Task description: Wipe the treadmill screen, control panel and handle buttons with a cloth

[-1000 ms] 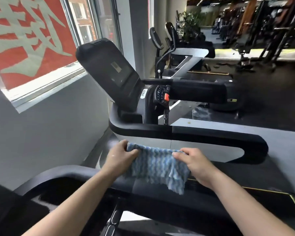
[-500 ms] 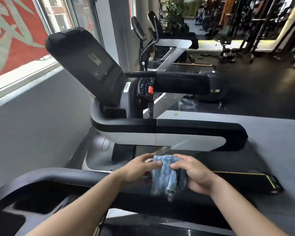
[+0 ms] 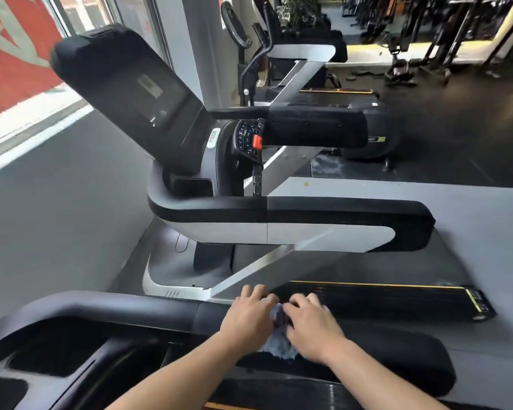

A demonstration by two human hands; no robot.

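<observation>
The cloth (image 3: 279, 349) is now bunched into a small wad between the two hands, where a second ago it was stretched open between them and half a second ago already half gathered. It sits low in the near centre, over the black padded handrail (image 3: 397, 353) of the nearest treadmill. The left hand (image 3: 249, 316) curls its fingers over the wad's left side, and the right hand (image 3: 311, 321) closes over it from the right, so only pale blue edges show below and between them. Both hands have dropped nearer and lower in view as the cloth was folded. I judge this as readying a pad for wiping; no wiping has begun.

Farther off, the next treadmill's dark tilted screen (image 3: 148, 96) stands upper left. Just right of it is the control panel (image 3: 246, 139) with its red stop key (image 3: 257, 142), and beyond that a black side handle (image 3: 314, 128). All are well apart from the hands.
</observation>
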